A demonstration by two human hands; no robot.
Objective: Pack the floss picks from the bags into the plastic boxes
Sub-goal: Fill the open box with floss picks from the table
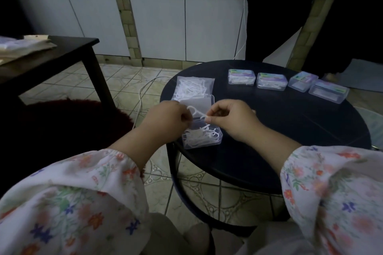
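White floss pick (196,112), pinched by hands (199,119)

White floral sleeves (87,190), gathered elastic cuffs, bare forearms

Setting was a dim room in a home, not a workplace. The floor (132,76) was laid with pale patterned tiles, and the wall (157,25) behind was covered in large white tiles with a narrow beige tile strip (124,14) running up it. A low round black table (290,122) stood on thin legs, with a dark rectangular side table (68,47) to the left carrying folded cloth (22,44). A dark red fluffy rug (78,114) lay on the floor, and a white cable (143,91) trailed across the tiles. The person wore loose floral sleeves (87,192), ordinary house clothing.
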